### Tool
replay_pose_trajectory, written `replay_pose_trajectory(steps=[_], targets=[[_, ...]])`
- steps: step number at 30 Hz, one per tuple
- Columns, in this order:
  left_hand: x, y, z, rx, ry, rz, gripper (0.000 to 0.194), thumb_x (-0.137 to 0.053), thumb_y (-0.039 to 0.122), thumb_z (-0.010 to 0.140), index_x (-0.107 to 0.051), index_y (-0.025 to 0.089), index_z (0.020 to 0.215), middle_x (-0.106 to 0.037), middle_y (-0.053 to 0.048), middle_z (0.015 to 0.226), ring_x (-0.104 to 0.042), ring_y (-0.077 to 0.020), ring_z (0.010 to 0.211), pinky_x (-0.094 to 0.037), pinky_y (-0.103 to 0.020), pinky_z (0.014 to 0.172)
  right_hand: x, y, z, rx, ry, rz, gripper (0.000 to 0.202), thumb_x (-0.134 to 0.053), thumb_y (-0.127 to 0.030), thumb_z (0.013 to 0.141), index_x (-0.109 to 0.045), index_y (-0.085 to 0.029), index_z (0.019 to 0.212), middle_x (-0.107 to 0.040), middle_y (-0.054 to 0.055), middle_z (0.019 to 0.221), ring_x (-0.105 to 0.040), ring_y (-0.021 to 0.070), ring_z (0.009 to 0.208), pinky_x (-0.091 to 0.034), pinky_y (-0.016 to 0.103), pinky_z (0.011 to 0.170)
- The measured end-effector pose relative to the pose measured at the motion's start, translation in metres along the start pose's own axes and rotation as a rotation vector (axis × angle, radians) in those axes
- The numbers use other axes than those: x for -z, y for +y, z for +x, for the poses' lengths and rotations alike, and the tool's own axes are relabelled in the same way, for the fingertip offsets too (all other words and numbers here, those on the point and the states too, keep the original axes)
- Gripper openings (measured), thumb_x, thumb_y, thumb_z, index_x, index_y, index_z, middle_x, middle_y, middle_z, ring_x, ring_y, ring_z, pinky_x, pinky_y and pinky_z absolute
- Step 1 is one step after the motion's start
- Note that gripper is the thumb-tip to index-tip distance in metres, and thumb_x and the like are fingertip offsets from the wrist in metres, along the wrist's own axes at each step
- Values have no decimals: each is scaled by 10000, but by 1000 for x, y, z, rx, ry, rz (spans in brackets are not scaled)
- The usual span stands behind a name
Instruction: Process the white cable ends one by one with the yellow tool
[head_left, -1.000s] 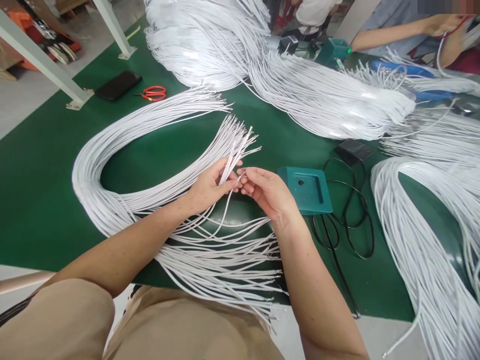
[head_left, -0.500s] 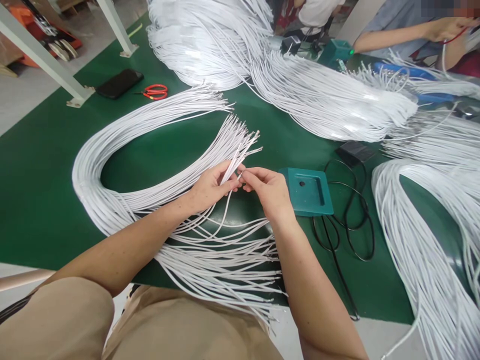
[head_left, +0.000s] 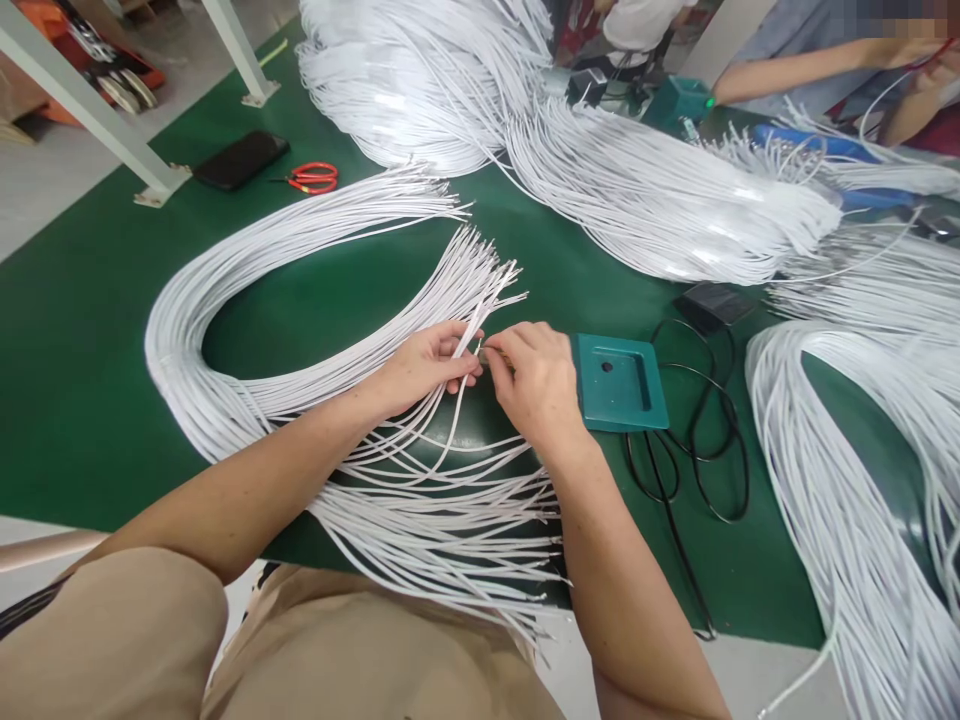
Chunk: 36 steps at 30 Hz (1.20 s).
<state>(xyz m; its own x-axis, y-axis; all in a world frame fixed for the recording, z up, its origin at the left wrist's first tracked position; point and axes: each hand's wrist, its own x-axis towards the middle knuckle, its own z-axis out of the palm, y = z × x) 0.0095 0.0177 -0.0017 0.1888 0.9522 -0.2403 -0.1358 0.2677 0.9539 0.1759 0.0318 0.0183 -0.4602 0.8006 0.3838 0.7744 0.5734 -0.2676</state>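
A flat black phone-like object (head_left: 241,160) lies on the green table (head_left: 67,350) in the upper left of the frame, near red-handled scissors (head_left: 314,178). Right of center sits a teal tray (head_left: 615,412), black cable (head_left: 679,540) looping beside it. A white post (head_left: 97,112) stands upper left.

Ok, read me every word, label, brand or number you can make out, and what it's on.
None: no text is legible on the white cables, teal device or red-handled scissors.
Any print on the black box is too small to read.
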Motion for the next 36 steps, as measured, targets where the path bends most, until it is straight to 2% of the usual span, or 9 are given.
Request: replay_pose_trajectory(steps=[2,7,10,15,19,27,30,32,36], targets=[[0,-1,1,4,31,112,396,-686,178,731,-550,165,1102,-634,3,714,-643,-111,638,-395,-135,425,4,7,0,-59,-12,-92,123,-520,-224,889,-628,-189,935,-676,76,939,-556,249,925,-358,390,899],[1,-6,3,-7,41,271,399,-675,198,735,-537,196,1109,-638,2,729,-674,-149,682,-415,-147,413,11,21,0,-90,-215,-103,77,-555,-155,827,-603,-209,856,-681,32,777,-589,216,801,-277,435,1047],[1,-9,4,-20,48,277,397,-680,197,726,-545,192,1100,-644,-3,725,-673,-145,661,-415,-147,416,10,24,-1,-92,-224,-82,124,-540,-117,809,-589,-209,875,-689,27,800,-611,206,814,-262,430,1072],[1,-10,7,-27,63,270,401,-672,177,718,-546,181,1100,-647,-2,723,-672,-138,649,-425,-155,437,6,23,-3,-93,-243,-151,139,-463,-139,870,-572,-173,950,-686,38,751,-612,195,701,-229,447,1104],[1,-11,8,-34,60,307,393,-663,192,724,-546,187,1099,-647,0,734,-673,-141,654,-435,-164,449,6,22,-2,-76,-282,-204,99,-524,-137,831,-590,-168,897,-675,55,746,-604,217,742,-240,459,1108],[3,-17,9,-68,73,468,367,-654,212,736,-579,207,1095,-683,-7,750,-681,-150,659,-485,-198,513,2,26,-1,-46,-213,-199,94,-545,-126,801,-608,-196,801,-620,47,694,-559,223,779,-337,419,1054],[2,-19,11,-56,69,451,372,-669,219,729,-585,196,1091,-692,-14,754,-685,-156,658,-498,-209,520,5,26,-1,-42,-229,-193,60,-575,-151,807,-613,-197,808,-622,43,690,-563,222,796,-317,438,1073],[1,-20,12,-33,64,397,391,-680,224,726,-578,179,1101,-695,-23,765,-689,-163,659,-503,-217,515,8,27,-3,-47,-198,-180,46,-582,-201,834,-620,-191,857,-657,61,769,-576,237,893,-248,497,1108],[2,-22,15,-1,37,275,416,-704,229,721,-562,150,1104,-701,-40,768,-698,-170,667,-500,-217,515,10,36,-8,-190,3,-293,205,-511,-246,899,-614,-150,1047,-648,162,1124,-491,322,1178,-147,645,1083]])
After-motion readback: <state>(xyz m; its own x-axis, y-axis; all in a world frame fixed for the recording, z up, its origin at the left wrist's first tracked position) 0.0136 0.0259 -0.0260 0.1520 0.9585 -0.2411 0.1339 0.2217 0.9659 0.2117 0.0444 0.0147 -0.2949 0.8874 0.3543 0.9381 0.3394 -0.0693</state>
